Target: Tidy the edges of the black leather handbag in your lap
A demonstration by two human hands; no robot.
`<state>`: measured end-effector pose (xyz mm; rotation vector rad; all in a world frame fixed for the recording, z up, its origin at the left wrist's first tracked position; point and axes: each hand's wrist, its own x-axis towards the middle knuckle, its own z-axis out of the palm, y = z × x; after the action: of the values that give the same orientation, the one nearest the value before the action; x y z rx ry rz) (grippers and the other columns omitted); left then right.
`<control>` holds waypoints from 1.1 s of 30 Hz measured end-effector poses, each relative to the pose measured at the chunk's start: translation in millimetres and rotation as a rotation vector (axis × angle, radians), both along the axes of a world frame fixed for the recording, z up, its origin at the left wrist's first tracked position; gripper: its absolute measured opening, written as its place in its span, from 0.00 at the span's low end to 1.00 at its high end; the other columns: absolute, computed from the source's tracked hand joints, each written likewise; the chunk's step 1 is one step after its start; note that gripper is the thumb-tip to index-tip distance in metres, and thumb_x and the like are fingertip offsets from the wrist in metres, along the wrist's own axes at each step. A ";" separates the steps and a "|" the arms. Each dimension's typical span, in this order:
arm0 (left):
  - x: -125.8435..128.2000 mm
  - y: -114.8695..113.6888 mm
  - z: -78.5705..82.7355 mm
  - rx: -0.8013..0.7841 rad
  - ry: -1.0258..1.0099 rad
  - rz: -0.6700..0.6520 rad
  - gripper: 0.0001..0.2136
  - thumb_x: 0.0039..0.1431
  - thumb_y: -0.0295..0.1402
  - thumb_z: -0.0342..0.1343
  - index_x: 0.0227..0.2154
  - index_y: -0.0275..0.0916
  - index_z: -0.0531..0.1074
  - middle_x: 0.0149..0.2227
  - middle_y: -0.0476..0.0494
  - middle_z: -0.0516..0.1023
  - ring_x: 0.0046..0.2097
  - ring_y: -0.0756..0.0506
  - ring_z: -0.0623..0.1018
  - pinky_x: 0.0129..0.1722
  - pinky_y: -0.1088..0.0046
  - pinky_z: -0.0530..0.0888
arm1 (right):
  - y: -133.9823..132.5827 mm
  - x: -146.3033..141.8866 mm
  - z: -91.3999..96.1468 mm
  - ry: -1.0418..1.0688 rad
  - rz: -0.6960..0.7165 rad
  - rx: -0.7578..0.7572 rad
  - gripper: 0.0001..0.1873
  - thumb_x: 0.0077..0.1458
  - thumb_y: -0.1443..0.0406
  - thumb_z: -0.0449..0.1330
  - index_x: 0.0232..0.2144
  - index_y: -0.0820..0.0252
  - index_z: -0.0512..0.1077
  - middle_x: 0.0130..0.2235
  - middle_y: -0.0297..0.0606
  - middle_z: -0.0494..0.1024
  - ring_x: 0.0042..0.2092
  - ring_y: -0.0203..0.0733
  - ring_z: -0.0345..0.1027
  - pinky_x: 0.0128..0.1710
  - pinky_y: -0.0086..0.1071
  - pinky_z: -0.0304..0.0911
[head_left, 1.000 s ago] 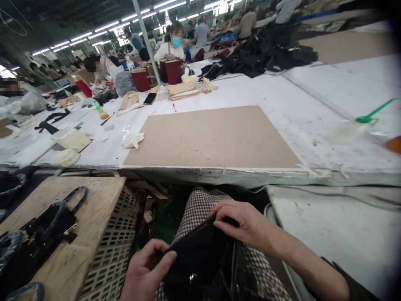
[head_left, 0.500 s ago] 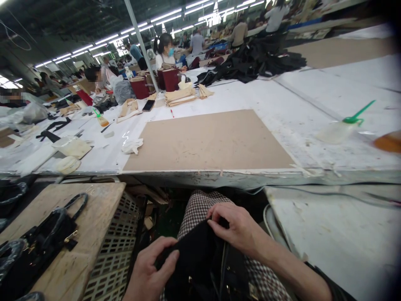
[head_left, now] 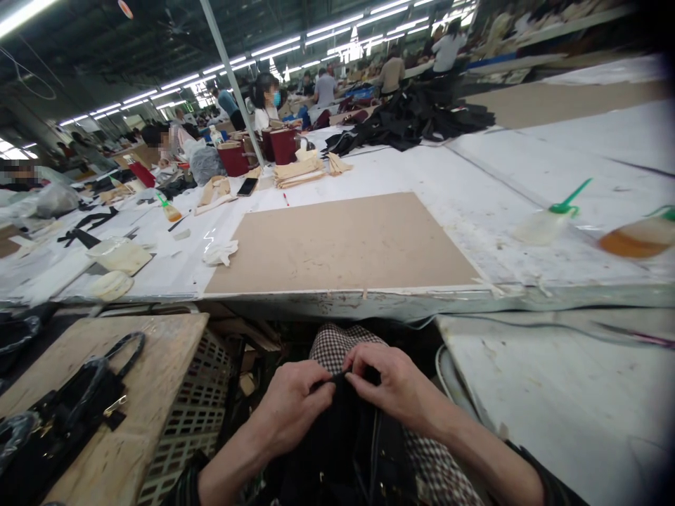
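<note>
A black fabric bag [head_left: 337, 443] with small gold-coloured metal parts rests on my lap, over checkered cloth [head_left: 337, 344]. My left hand [head_left: 295, 400] pinches the bag's upper edge between thumb and fingers. Close beside it, my right hand [head_left: 387, 379] grips the same edge, thumb against fingertips. Only a short gap separates the two hands. The lower part of the bag is dark, and its details are hard to make out.
A brown board [head_left: 342, 242] lies on the white worktable ahead. Squeeze bottles [head_left: 548, 221] stand at right, and black cloth pieces [head_left: 411, 119] are heaped behind. Left, another black bag [head_left: 68, 422] lies on a wooden board [head_left: 158, 372] above a plastic crate [head_left: 195, 400]. A person [head_left: 264, 105] sits across.
My left hand has moved right and up along the bag's edge, close to my right hand. My right hand keeps its pinch. The view has shifted slightly.
</note>
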<state>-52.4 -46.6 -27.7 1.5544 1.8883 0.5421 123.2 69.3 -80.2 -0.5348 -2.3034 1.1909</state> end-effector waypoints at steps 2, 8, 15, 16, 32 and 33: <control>1.0 -2.6 -8.6 -0.007 0.053 0.042 0.11 0.61 0.32 0.52 0.22 0.37 0.66 0.25 0.53 0.67 0.30 0.52 0.65 0.32 0.71 0.56 | -0.8 -0.3 -0.5 -0.001 0.015 0.011 0.07 0.56 0.73 0.61 0.28 0.61 0.67 0.36 0.33 0.76 0.40 0.40 0.68 0.41 0.35 0.59; -3.0 -1.7 -5.9 -0.066 0.022 0.026 0.15 0.63 0.42 0.54 0.25 0.38 0.69 0.24 0.54 0.66 0.30 0.52 0.65 0.31 0.72 0.55 | -2.8 -4.0 -1.9 -0.018 -0.006 0.051 0.07 0.54 0.74 0.62 0.28 0.61 0.67 0.33 0.34 0.74 0.36 0.40 0.66 0.39 0.35 0.57; 2.8 13.2 -1.4 -0.085 0.040 -0.123 0.09 0.61 0.36 0.54 0.27 0.38 0.64 0.24 0.56 0.64 0.28 0.53 0.62 0.29 0.72 0.53 | -5.3 1.3 3.0 -0.012 0.013 0.025 0.07 0.53 0.73 0.64 0.28 0.61 0.68 0.32 0.32 0.74 0.35 0.38 0.65 0.37 0.32 0.55; 4.0 11.5 0.0 -0.083 0.055 -0.120 0.09 0.62 0.36 0.54 0.28 0.39 0.65 0.25 0.55 0.65 0.28 0.53 0.63 0.29 0.72 0.53 | -6.2 2.4 4.6 -0.015 0.014 0.027 0.07 0.53 0.73 0.64 0.28 0.61 0.68 0.32 0.32 0.74 0.35 0.37 0.65 0.36 0.32 0.55; -3.7 -132.5 0.5 -0.135 -0.142 0.388 0.20 0.63 0.50 0.51 0.35 0.39 0.78 0.34 0.46 0.77 0.38 0.46 0.73 0.35 0.73 0.66 | -20.8 12.4 7.1 -0.027 0.043 0.075 0.06 0.57 0.72 0.61 0.29 0.61 0.69 0.33 0.33 0.73 0.36 0.39 0.64 0.38 0.34 0.56; -4.9 -130.9 6.7 -0.164 -0.143 0.356 0.19 0.64 0.49 0.51 0.36 0.40 0.79 0.35 0.46 0.78 0.39 0.46 0.74 0.37 0.73 0.67 | -22.0 11.3 7.3 -0.021 0.044 0.084 0.06 0.57 0.72 0.61 0.29 0.61 0.69 0.33 0.33 0.73 0.36 0.39 0.64 0.38 0.34 0.56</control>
<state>-57.3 -177.5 -21.0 1.0522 2.0519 0.6158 134.5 47.4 -72.9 -0.4703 -2.3829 1.1081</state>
